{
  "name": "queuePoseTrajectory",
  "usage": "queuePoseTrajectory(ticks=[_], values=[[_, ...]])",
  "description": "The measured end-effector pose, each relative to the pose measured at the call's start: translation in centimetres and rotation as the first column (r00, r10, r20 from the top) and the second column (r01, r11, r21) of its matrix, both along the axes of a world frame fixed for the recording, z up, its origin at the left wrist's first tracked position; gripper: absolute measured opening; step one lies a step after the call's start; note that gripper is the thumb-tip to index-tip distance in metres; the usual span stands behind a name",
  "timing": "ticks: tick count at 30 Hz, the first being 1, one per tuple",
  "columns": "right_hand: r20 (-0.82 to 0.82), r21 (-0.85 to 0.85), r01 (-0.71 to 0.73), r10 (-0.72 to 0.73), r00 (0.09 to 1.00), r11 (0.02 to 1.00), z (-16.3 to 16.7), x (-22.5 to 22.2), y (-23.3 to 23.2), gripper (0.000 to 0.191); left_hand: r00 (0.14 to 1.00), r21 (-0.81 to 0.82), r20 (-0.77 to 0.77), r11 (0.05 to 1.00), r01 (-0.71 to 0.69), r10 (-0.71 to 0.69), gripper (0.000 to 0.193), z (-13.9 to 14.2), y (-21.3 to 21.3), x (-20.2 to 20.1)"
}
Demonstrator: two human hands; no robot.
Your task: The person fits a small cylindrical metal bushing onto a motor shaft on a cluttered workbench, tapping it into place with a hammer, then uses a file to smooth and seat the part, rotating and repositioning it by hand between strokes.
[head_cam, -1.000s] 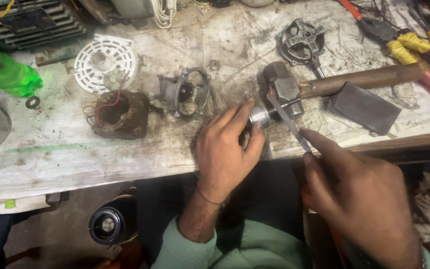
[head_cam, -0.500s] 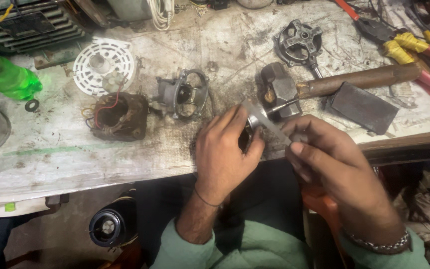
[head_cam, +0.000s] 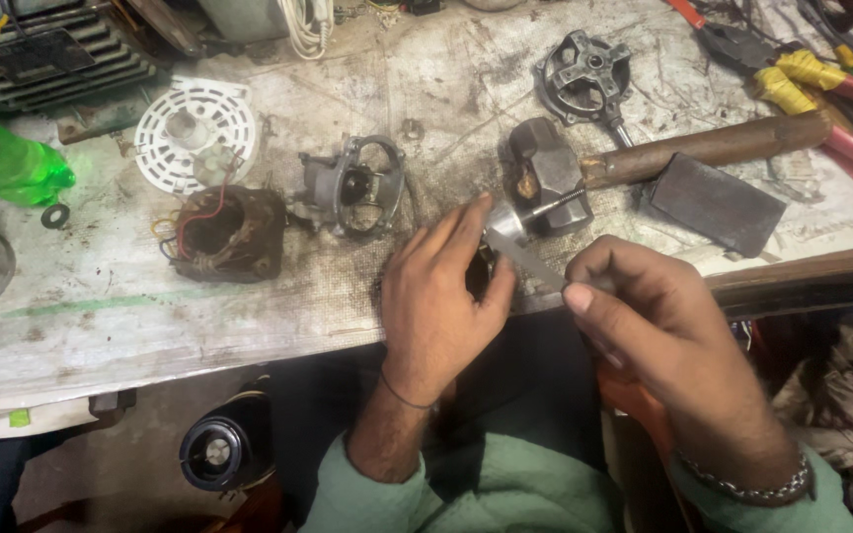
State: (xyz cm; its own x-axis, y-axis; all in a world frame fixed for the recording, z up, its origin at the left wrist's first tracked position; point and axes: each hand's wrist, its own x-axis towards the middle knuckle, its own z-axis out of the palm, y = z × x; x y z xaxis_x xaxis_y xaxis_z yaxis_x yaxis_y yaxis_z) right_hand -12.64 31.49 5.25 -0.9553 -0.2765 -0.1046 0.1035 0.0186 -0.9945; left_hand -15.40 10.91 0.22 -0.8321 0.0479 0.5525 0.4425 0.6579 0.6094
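Head view, metal blade (head_cam: 523, 259) between fingers (head_cam: 584, 292) (right)

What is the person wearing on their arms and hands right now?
Both hands are bare, no gloves. Left hand: thin dark band at the wrist, green sleeve pushed up the forearm. Right hand: beaded metal bracelet at the wrist, green sleeve just behind it.

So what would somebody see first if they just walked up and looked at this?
Probably the two hands at the near edge of the dirty workbench: the left hand grips a small dark part while the right hand pokes a thin metal tool at it. Just behind them lies a big hammer with a wooden handle. To the left sit a copper-wound motor coil and a white round plastic grille.
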Motion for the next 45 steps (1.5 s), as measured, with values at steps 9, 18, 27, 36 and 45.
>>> queuePoseTrajectory(ticks=[9, 18, 27, 36, 45], values=[[-0.524, 0.393, 0.326, -0.081, 0.848, 0.860, -0.2, -0.4, -1.9, 0.023, 1.000, -0.028, -0.004, 1.000, -0.004, 0.004, 0.060, 0.0, 0.0, -0.1], [-0.796, 0.549, 0.548, 0.194, 0.574, 0.631, -1.8, -0.5, -5.2, 0.036, 0.998, -0.075, 0.059, 0.997, -0.013, 0.017, 0.056, 0.0, -0.2, -0.1], [-0.737, 0.661, 0.557, 0.297, 0.607, 0.502, -2.1, 0.1, -5.2, 0.041, 0.999, -0.083, 0.035, 0.996, -0.011, 0.014, 0.057, -0.2, -0.1, -0.4], [-0.717, 0.697, 0.604, 0.375, 0.588, 0.387, -2.0, -0.2, -5.1, 0.041, 0.995, -0.106, 0.093, 0.994, -0.015, 0.025, 0.052, 0.0, 0.2, -0.7], [-0.711, 0.703, 0.595, 0.369, 0.598, 0.390, -1.5, -0.1, -5.3, 0.036, 0.984, -0.086, 0.177, 0.996, -0.001, 0.016, 0.053, 0.9, 0.4, -0.7]])
